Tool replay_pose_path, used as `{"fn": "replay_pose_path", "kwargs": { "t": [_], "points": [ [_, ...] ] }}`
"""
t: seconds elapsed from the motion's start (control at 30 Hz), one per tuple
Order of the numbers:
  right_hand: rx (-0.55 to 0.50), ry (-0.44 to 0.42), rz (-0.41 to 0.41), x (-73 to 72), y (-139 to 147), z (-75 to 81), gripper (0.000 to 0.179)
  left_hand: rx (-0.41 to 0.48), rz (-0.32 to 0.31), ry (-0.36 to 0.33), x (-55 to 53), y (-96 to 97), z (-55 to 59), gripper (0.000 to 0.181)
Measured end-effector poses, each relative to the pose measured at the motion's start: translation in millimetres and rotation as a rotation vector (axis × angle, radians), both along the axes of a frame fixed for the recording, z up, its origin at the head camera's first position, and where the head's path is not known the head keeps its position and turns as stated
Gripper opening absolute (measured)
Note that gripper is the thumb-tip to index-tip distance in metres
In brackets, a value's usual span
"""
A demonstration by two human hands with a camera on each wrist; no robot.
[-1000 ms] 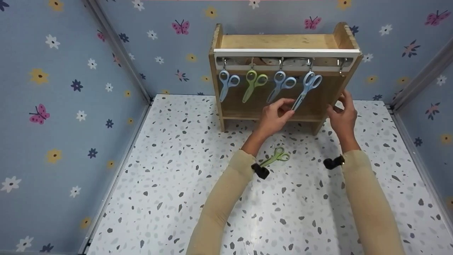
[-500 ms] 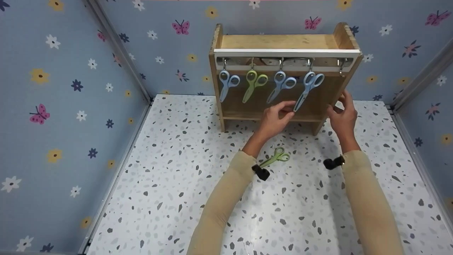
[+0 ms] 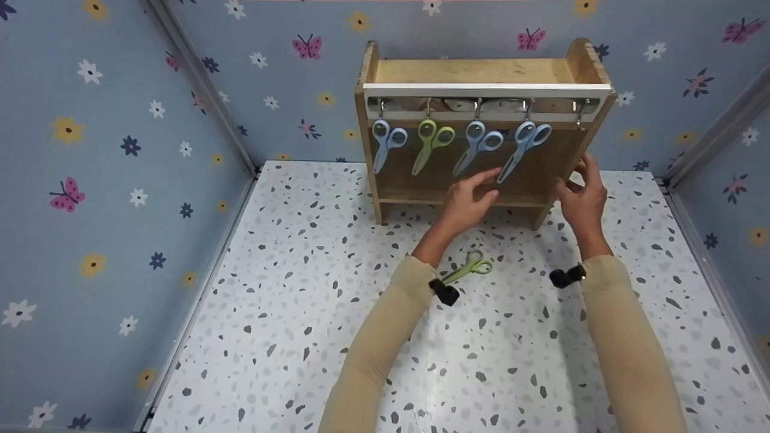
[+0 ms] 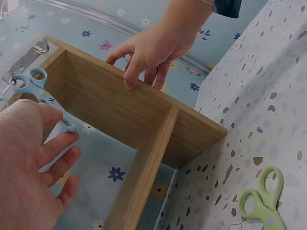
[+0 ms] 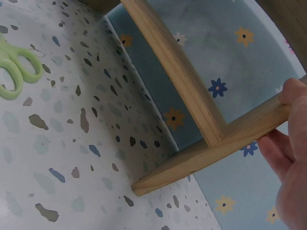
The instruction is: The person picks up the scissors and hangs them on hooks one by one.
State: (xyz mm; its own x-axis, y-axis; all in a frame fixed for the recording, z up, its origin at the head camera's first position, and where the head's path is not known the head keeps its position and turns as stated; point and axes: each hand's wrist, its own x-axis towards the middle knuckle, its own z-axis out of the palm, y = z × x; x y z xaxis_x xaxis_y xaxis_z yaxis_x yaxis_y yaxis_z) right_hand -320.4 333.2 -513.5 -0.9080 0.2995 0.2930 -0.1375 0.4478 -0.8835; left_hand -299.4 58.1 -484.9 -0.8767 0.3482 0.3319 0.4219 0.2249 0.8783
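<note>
A pair of blue scissors [image 3: 524, 144] hangs by one handle loop from a hook on the wooden rack [image 3: 469, 71], blades slanting down to the left. My left hand [image 3: 466, 201] is at its blade tip, fingertips close around the end, with thumb and forefinger spread apart. In the left wrist view the blades of these blue scissors [image 4: 43, 93] pass behind the thumb. My right hand [image 3: 583, 195] grips the edge of the rack's right side panel [image 5: 240, 127], thumb on one face and fingers on the other.
To the left on the rail hang blue scissors [image 3: 478, 144], green scissors [image 3: 432, 141] and more blue scissors [image 3: 387, 143]. A bare hook [image 3: 580, 113] is at the right end. Green scissors [image 3: 472, 264] lie on the speckled tabletop [image 3: 289, 337] by the left forearm. Flowered walls surround it.
The hanging blue scissors' blade tip swings slightly, and their right loop has moved a little outward. The left thumb and forefinger have parted from the blades. The right hand has stayed still.
</note>
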Motion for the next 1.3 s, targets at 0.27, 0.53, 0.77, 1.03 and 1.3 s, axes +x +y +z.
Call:
{"fn": "replay_pose_path", "kwargs": {
  "t": [0.27,0.53,0.77,1.03,1.3],
  "points": [
    [0.003,0.036,0.004,1.4,0,-0.9,0.073,-0.007,-0.006,-0.013,-1.0,-0.5,-1.3,0.05],
    [0.005,0.033,0.005,0.5,0,-1.1,0.072,-0.017,-0.004,-0.018,-1.4,-2.3,-8.0,0.052],
    [0.001,0.03,0.008,1.7,0,-0.5,0.071,-0.004,-0.028,-0.035,-0.8,-5.2,-14.0,0.053],
    [0.0,0.029,0.007,1.9,0,-0.6,0.071,-0.013,-0.044,-0.032,3.0,-10.3,-18.8,0.051],
    [0.003,0.023,0.007,1.2,-1,-1.3,0.071,-0.157,-0.041,0.0,11.3,-16.7,-21.1,0.051]
  ]
}}
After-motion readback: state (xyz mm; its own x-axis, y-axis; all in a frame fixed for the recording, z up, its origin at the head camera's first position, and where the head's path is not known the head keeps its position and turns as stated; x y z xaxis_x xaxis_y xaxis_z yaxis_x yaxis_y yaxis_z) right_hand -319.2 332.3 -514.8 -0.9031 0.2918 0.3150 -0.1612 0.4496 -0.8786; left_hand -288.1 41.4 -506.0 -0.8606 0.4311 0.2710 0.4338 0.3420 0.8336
